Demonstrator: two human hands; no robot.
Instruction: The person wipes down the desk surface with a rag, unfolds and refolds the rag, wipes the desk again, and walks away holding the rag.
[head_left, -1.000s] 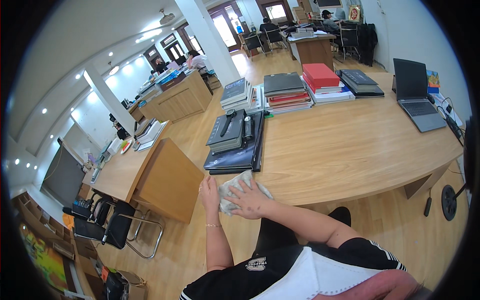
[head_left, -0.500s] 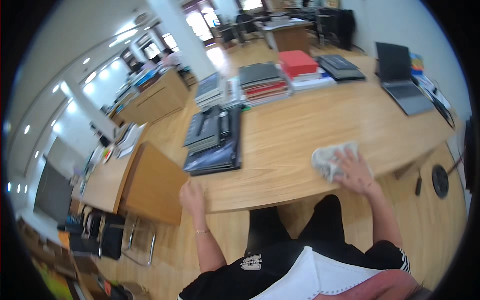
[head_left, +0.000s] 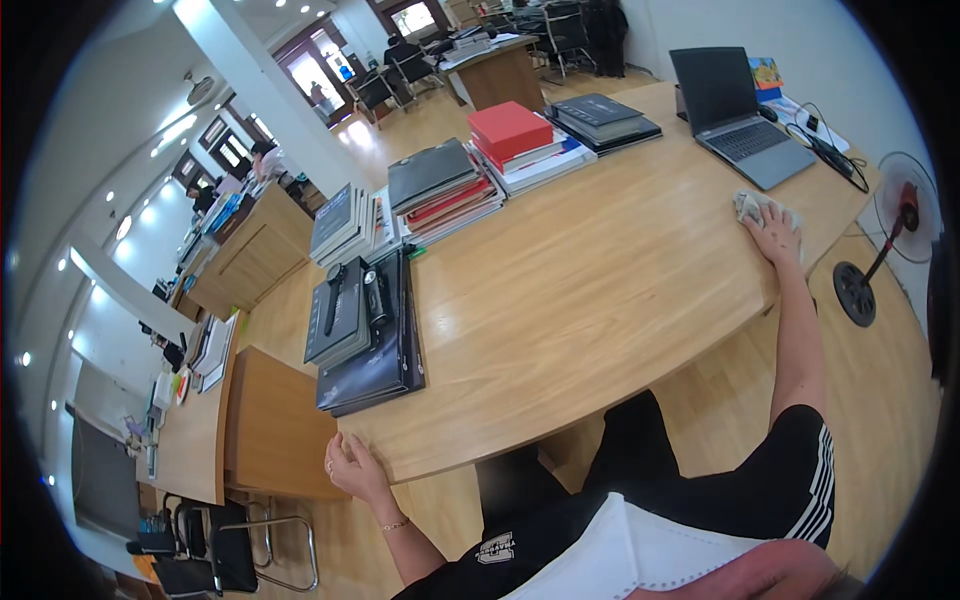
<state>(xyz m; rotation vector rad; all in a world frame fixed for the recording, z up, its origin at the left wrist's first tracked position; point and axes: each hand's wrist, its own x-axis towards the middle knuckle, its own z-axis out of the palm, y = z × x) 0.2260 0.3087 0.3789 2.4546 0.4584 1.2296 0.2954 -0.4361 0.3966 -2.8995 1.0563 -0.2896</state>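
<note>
While right hand spreads over cloth, left hand's grip on wooden office desk is unclear.

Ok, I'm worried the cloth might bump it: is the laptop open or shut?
Open: the laptop shows its screen raised above an exposed keyboard, with the cloth nearby under the right hand.

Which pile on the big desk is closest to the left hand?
The dark pile by the desk's near left corner, with a small black cylinder on top. The other piles all stand farther back from the left hand.
</note>
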